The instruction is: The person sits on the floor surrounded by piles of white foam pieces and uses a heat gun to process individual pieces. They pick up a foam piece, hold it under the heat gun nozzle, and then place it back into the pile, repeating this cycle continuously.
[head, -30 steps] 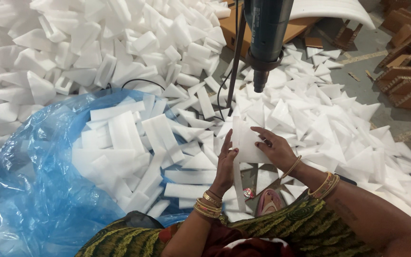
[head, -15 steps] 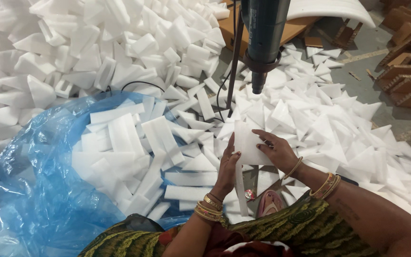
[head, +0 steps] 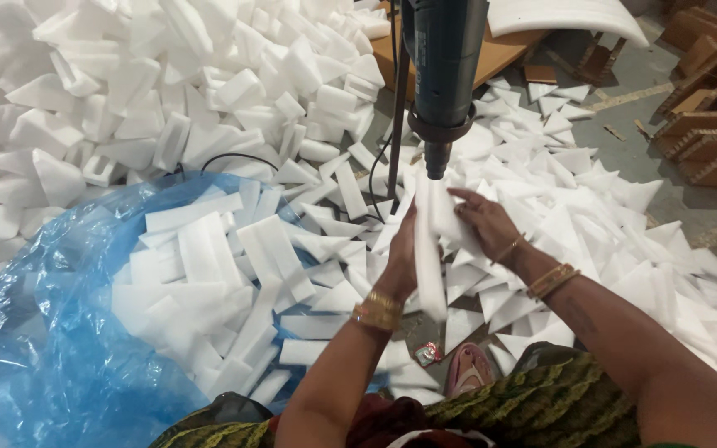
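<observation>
My left hand [head: 400, 253] and my right hand [head: 485, 220] press two white foam pieces [head: 430, 249] together on edge, one palm on each side. The pieces stand upright directly under the nozzle of a dark hanging heat tool [head: 443, 79], whose tip is just above their top edge. Gold bangles show on both wrists. A black cable [head: 397, 108] hangs beside the tool.
A blue plastic bag [head: 51, 332] at left holds several folded white foam strips [head: 234, 274]. Loose foam blocks pile up at the back left; flat foam triangles [head: 574, 182] cover the floor at right. Cardboard corner pieces [head: 711, 124] lie far right. A sandalled foot [head: 468, 369] shows below.
Both hands lifted the foam up toward the tool's nozzle and turned it from flat to edge-on, squeezing it between the palms.
</observation>
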